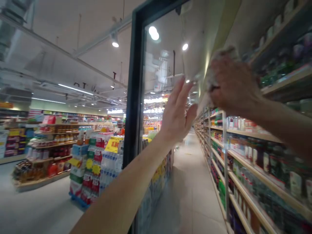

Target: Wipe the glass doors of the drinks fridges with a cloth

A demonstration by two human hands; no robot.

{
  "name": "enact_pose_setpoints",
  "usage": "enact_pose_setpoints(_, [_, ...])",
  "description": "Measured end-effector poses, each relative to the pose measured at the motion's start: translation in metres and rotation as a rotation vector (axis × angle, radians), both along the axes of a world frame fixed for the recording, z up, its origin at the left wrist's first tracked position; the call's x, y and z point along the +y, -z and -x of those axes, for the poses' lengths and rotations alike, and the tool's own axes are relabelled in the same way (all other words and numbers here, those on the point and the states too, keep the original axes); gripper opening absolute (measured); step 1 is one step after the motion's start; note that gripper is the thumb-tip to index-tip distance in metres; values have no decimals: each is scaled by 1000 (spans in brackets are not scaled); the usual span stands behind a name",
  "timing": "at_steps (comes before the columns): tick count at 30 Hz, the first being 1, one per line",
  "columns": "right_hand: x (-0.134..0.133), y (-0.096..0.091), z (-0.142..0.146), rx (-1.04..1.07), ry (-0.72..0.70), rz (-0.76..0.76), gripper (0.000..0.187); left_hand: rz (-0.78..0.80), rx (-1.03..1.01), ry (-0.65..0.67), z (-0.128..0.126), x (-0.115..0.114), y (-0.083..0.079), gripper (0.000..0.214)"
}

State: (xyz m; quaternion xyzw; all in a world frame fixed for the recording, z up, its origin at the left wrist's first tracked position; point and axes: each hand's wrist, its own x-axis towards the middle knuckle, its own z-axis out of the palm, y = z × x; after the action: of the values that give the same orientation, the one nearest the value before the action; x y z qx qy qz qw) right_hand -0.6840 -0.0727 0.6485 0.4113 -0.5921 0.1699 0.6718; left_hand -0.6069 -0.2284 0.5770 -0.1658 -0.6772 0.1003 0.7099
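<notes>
Left forearm (126, 191) outstretched, hand (176, 112) flat against door (135, 81)

Up and forward with both bare arms. Long bare left arm (122, 191) stretched from the bottom edge toward the middle, elbow nearly straight, wrist bent back a little. Open left hand (177, 112) held flat, palm facing away, fingers (181, 89) close together and pointing up and to the right, thumb (192, 110) sticking out to the side. Bare right arm (285, 125) in from the right edge, a bit higher. Blurry right hand (231, 84) curled shut, back of it toward the camera, near the left fingertips.
</notes>
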Motion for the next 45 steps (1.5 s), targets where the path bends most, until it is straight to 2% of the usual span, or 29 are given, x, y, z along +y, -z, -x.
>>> enact_pose_setpoints(2, [0,7,-4,8,39,-51,60,36,-3,118,14,44,-41,52])
enact_pose_setpoints(4, [9,13,-4,13,32,-58,65,3,-30,210,25,73,-66,62])
enact_pose_setpoints(7, [40,25,4,-22,56,7,79,-44,-78,257,41,91,-76,55])
enact_pose_setpoints(9, [64,36,12,-89,132,103,83,-19,-104,190,50,94,-74,49])
enact_pose_setpoints(11, [83,47,19,-158,229,202,75,24,-122,119,54,93,-72,45])
enact_pose_setpoints(14, [95,57,24,-231,314,246,66,22,-150,77,47,76,-77,45])
enact_pose_setpoints(16, [95,59,24,-265,325,252,65,-46,-142,25,32,50,-87,50])
enact_pose_setpoints(18, [93,59,22,-296,317,275,65,-222,-54,-52,12,14,-99,63])
enact_pose_setpoints(20, [92,61,20,-323,301,289,64,-405,21,-179,-8,-20,-110,60])
enact_pose_setpoints(22, [90,64,19,-334,280,300,64,-585,56,-304,-22,-41,-118,56])
enact_pose_setpoints(23, [90,66,18,-333,278,305,64,-662,54,-352,-26,-44,-120,55])
enact_pose_setpoints(25, [89,70,18,-317,282,315,62,-732,48,-380,-27,-34,-122,56])
enact_pose_setpoints(27, [87,73,19,-283,284,322,60,-648,34,-333,-17,-8,-116,57])
enact_pose_setpoints(28, [87,75,19,-270,285,323,60,-553,25,-298,-8,11,-109,57])
enact_pose_setpoints(31, [87,79,19,-270,291,327,59,-123,-50,-206,23,67,-78,54])
enact_pose_setpoints(33, [88,81,21,-276,290,330,58,151,-173,-137,36,87,-61,50])
enact_pose_setpoints(34, [88,83,22,-270,286,332,58,184,-196,-94,37,86,-58,47])
enact_pose_setpoints(36, [88,84,25,-239,280,344,57,89,-173,-38,28,64,-67,46])
enact_pose_setpoints(39, [85,85,28,-207,295,362,56,-335,-11,-40,0,7,-99,53])
enact_pose_setpoints(41, [84,86,31,-199,313,368,55,-533,64,-47,-11,-12,-112,57])
enact_pose_setpoints(43, [84,86,33,-182,322,373,55,-494,53,-64,-7,0,-105,58])
enact_pose_setpoints(45, [85,86,36,-147,316,374,54,-244,-40,-102,9,31,-81,55])
